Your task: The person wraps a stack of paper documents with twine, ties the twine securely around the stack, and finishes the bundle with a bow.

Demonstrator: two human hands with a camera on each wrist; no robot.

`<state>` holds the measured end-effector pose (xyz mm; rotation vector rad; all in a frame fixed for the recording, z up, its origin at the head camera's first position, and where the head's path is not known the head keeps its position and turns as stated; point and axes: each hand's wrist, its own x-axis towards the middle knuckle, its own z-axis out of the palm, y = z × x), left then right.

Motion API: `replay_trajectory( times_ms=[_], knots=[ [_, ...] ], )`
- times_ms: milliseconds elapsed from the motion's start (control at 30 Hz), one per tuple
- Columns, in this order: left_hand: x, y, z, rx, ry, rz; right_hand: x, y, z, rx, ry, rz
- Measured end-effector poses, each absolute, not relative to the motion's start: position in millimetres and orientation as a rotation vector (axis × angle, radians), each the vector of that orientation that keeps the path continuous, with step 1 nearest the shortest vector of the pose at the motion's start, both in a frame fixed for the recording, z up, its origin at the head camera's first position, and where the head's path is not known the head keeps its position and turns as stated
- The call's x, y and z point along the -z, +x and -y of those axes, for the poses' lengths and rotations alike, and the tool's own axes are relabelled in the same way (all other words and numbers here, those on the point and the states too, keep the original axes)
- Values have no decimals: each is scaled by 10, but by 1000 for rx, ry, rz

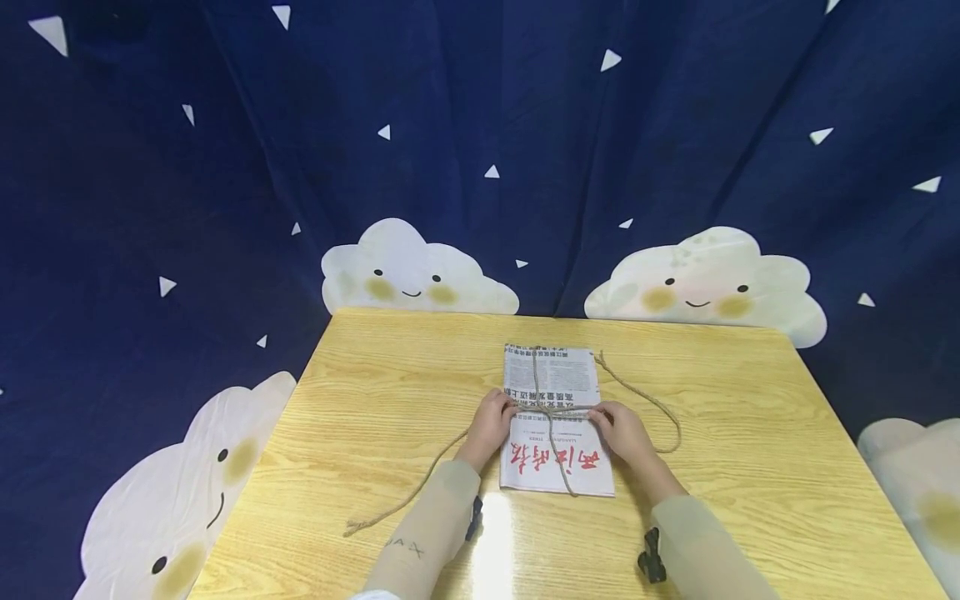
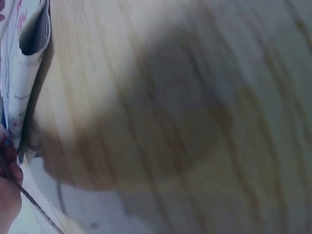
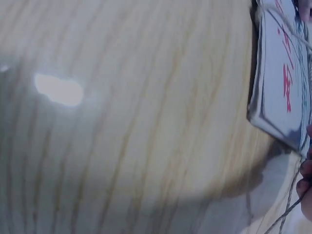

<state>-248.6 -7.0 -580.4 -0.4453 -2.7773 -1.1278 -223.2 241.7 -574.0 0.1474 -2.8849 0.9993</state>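
A folded newspaper (image 1: 531,477) with red and black print lies flat on the table. Brown twine (image 1: 551,411) crosses over its middle, one strand running lengthwise and others crosswise. My left hand (image 1: 491,423) pinches the twine at the left edge of the paper, and a loose tail trails from it toward the lower left. At the opposite edge my right hand (image 1: 624,428) pinches the twine too, its tail curving up to the far right corner. In the left wrist view the newspaper (image 2: 22,92) shows its folded layers; in the right wrist view twine passes the fingers (image 3: 304,187).
The wooden table (image 1: 390,375) spreads out around the paper on all sides. Behind it hangs a dark blue curtain (image 1: 450,100) with white triangles and smiling clouds. Black straps (image 1: 652,557) sit at both wrists.
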Motion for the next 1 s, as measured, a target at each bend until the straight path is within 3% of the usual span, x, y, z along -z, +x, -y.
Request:
replay_trajectory(
  times_ms=[400,667,900,1000],
  knots=[
    [5880,-2474,138,1361,-431,2591,5848,-2245,-2599,-1117,-10,2866],
    [5883,-2474,145,1356,-406,2594,5952,-2183,-2590,-948,-37,2767],
    [5895,-2465,143,1360,-377,2611,5845,-2201,-2601,-861,-43,2720],
    [5903,-2462,137,1359,-353,2621,5775,-2207,-2664,-855,-202,2701]
  ],
)
